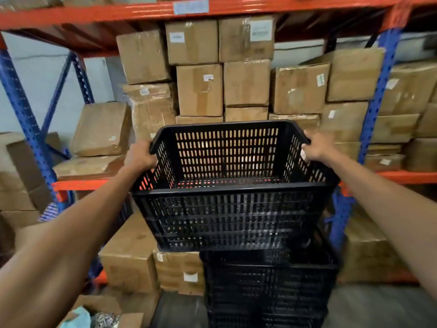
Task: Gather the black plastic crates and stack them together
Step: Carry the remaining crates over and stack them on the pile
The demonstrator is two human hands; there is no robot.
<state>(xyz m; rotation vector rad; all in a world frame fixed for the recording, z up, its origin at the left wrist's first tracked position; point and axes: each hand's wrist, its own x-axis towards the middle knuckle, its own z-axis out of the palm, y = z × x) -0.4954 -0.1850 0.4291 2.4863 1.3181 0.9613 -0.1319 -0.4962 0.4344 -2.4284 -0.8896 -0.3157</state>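
Left grip: the left hand (140, 156) is closed over the far left corner of the rim of the top crate (227, 185), fingers curled onto the edge, thumb side toward the camera.
Right grip: the right hand (315, 147) is closed over the far right corner of the same rim, fingers wrapped over the edge and knuckles up.
Top crate: black, slotted plastic, open side up, empty inside, carried between both outstretched arms at about chest height; it appears to tilt a little toward the camera.
Position of top crate: above and slightly left of the crate stack (267, 287), overlapping its top in the view; whether the two touch cannot be told.
Crate stack: black crates nested one on another, standing on the floor in front of the rack.
Background: a rack with blue uprights (380, 91) and orange beams (94, 14), its shelves packed with cardboard boxes (246, 82); more boxes sit on the floor at left.
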